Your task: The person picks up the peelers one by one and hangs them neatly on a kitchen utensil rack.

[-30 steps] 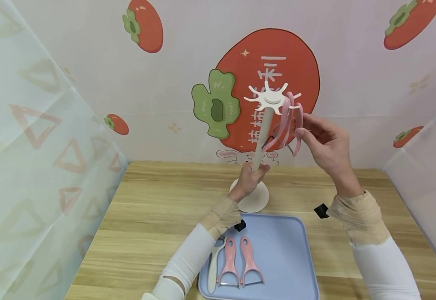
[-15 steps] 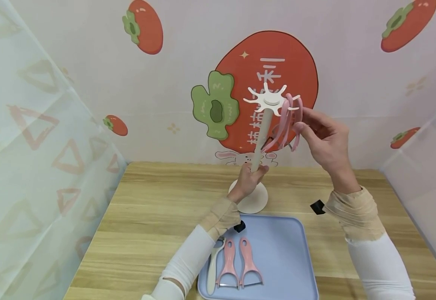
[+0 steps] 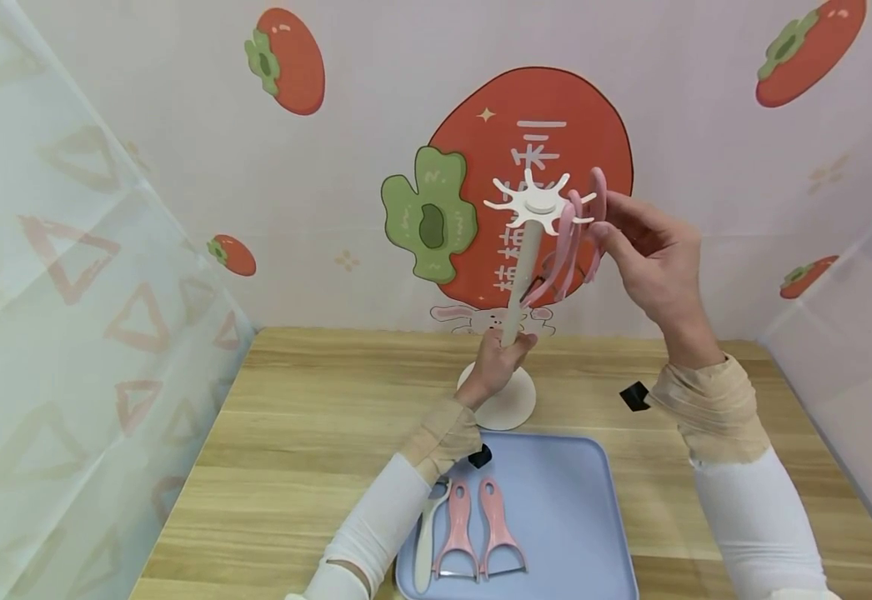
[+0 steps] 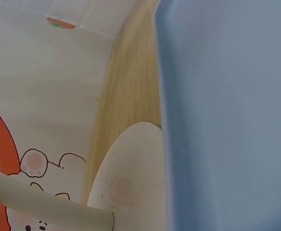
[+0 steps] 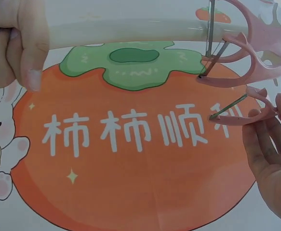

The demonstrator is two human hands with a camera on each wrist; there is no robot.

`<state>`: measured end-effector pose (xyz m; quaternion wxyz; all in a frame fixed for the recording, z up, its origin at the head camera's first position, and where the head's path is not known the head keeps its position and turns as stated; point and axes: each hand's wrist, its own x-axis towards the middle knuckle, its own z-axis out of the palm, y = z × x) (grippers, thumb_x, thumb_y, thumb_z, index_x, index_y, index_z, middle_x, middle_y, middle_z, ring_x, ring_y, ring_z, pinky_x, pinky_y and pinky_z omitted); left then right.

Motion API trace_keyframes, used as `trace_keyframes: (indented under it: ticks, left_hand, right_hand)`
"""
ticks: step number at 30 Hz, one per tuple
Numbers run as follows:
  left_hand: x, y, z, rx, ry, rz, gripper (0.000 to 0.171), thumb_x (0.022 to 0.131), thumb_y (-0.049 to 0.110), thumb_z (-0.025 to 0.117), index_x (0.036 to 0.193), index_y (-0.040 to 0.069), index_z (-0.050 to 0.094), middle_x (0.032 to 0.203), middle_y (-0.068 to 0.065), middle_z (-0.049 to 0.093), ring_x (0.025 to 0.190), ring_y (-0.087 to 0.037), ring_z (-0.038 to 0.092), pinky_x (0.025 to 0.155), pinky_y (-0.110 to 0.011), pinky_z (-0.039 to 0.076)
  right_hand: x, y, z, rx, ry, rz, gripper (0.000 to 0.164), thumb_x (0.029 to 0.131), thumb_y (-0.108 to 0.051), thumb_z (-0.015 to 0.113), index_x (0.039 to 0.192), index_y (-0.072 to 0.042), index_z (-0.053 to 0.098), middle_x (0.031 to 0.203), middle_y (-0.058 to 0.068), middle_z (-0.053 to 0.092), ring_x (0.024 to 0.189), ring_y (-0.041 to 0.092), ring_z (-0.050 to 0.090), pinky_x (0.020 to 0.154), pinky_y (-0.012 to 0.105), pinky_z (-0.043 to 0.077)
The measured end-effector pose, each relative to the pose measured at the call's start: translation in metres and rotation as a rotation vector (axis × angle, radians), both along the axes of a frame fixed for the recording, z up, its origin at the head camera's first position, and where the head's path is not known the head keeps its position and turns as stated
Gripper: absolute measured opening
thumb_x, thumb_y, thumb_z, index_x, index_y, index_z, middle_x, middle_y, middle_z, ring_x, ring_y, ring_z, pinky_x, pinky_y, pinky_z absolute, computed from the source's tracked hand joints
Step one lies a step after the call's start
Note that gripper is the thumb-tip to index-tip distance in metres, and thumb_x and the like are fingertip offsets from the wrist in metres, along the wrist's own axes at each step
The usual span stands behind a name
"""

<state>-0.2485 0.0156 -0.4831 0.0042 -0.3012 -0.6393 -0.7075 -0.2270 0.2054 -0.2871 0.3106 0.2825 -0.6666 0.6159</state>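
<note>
A white stand (image 3: 541, 202) with a ring of hooks rises on a pole from a round base. My left hand (image 3: 496, 362) grips the pole low down, tilting it slightly. Two pink peelers (image 3: 567, 242) hang from hooks on the stand's right side. Between thumb and fingers, my right hand (image 3: 657, 258) pinches another pink peeler (image 3: 598, 187) by its handle, blade end down, beside the right hooks. Its handle top stands above hook height; whether the hook passes through its hole cannot be made out. In the right wrist view this peeler (image 5: 232, 120) is apart from the hanging ones.
In front of the stand lies a blue tray (image 3: 571, 508). On its left part are two pink peelers (image 3: 458, 521) (image 3: 498, 521) and a white peeler (image 3: 427, 533). The wooden table (image 3: 293, 417) meets a patterned backdrop behind and at both sides.
My right hand has lifted its peeler, so the handle top now stands higher, above the hooks. The left hand keeps its grip on the pole.
</note>
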Motion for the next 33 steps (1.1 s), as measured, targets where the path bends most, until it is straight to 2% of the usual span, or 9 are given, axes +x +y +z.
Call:
trace_keyframes:
  ticks: [7,13,18,20,27,33]
  left_hand:
    - [0.001,0.0,0.001,0.003,0.023,0.005,0.05,0.104,0.013,0.055,0.057,0.001,0.041,0.048,0.005,0.032,0.043,-0.012,0.026,0.043,-0.029,0.02]
    - [0.002,0.0,0.0,0.007,-0.001,-0.008,0.051,0.104,0.013,0.055,0.057,0.002,0.04,0.047,0.005,0.031,0.042,-0.011,0.025,0.043,-0.029,0.02]
    - [0.0,0.001,-0.001,0.016,0.0,0.01,0.052,0.103,0.012,0.057,0.055,0.001,0.04,0.047,0.005,0.031,0.043,-0.011,0.025,0.044,-0.029,0.019]
    - [0.0,0.001,-0.001,0.016,0.003,0.016,0.052,0.103,0.012,0.057,0.054,0.001,0.04,0.047,0.005,0.031,0.043,-0.011,0.025,0.044,-0.028,0.019]
    - [-0.001,0.002,-0.001,0.016,0.008,0.01,0.05,0.103,0.013,0.056,0.057,0.001,0.041,0.048,0.004,0.032,0.043,-0.012,0.026,0.043,-0.029,0.021]
    - [0.001,0.001,-0.001,0.018,-0.001,0.01,0.051,0.103,0.012,0.056,0.057,0.001,0.04,0.047,0.005,0.031,0.042,-0.012,0.025,0.043,-0.028,0.02]
  right_hand:
    - [-0.002,-0.004,0.007,-0.014,0.025,0.007,0.035,0.088,0.011,0.07,0.123,0.01,0.071,0.102,0.006,0.078,0.083,0.015,0.071,0.073,0.018,0.056]
    - [-0.005,-0.008,0.011,-0.009,0.003,0.018,0.035,0.089,0.007,0.072,0.124,0.01,0.071,0.105,0.004,0.078,0.087,0.014,0.073,0.076,0.017,0.057]
    - [-0.007,-0.011,0.015,0.073,0.019,-0.05,0.035,0.091,0.006,0.071,0.125,0.005,0.072,0.109,0.003,0.078,0.088,0.015,0.072,0.076,0.017,0.057]
    - [-0.009,-0.011,0.016,0.075,0.02,-0.048,0.035,0.09,0.006,0.071,0.125,0.005,0.072,0.11,0.004,0.078,0.09,0.015,0.073,0.078,0.018,0.057]
    - [-0.016,-0.013,0.016,0.019,0.001,0.044,0.034,0.089,0.009,0.07,0.123,0.01,0.071,0.108,0.004,0.078,0.089,0.016,0.073,0.078,0.018,0.057]
    - [-0.019,-0.015,0.012,0.032,-0.004,0.043,0.031,0.091,0.008,0.069,0.121,0.01,0.072,0.1,0.001,0.078,0.077,0.013,0.069,0.066,0.017,0.054]
